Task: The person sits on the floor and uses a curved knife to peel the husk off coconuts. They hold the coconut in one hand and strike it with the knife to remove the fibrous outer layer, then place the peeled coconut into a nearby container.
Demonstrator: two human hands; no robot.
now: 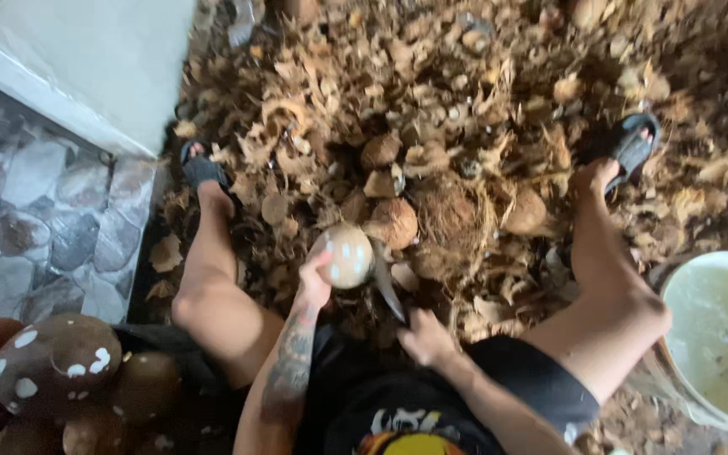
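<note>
A seated person, seen from above, works a coconut [345,254] over a deep heap of husk scraps [465,109], the whole scene softened by motion blur. The left hand [315,282] cups the pale, partly peeled coconut from below and behind, fingers wrapped against its shell, holding it up between the knees. The right hand [425,335] is closed around the handle of a knife [387,291], whose blade rises toward the coconut's right side; the handle itself is hidden inside the fist, and blur makes it impossible to tell whether the edge touches the shell. The person's torso is cut off by the lower border, so only forearms, black shorts and bare legs show. Both feet, in dark sandals [634,143], are half sunk among the scraps. Several brown coconuts [393,221] lie partly buried in the heap just beyond the hands. At the right border a white bucket [676,286], cropped by the frame, holds cloudy pale liquid with small dark flecks floating in it. At lower left a stack of dark shelled coconuts [61,358] with white nicks is also cut off by the frame, beside a stone-patterned floor [35,211].
</note>
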